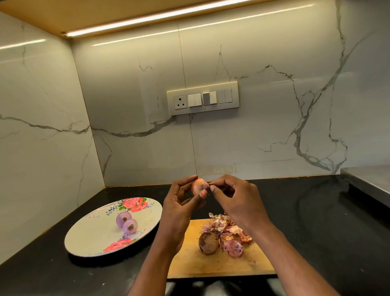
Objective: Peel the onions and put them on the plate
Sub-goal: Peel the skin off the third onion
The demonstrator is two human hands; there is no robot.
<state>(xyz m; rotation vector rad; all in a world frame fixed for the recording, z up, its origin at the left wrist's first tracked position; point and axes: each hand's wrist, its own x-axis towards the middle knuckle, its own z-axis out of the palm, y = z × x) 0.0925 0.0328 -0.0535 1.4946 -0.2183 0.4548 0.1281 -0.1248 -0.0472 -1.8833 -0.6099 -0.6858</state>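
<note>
My left hand holds a small pink onion up above the counter, fingers curled round it. My right hand pinches a bit of skin at the onion's right end. Two peeled purple onions lie on a white plate with red roses to the left. On a wooden cutting board below my hands sits an unpeeled brown onion beside a heap of peeled skins.
The black counter runs to marble walls at the back and left. A switch panel is on the back wall. A steel stove edge with a dark object lies at far right.
</note>
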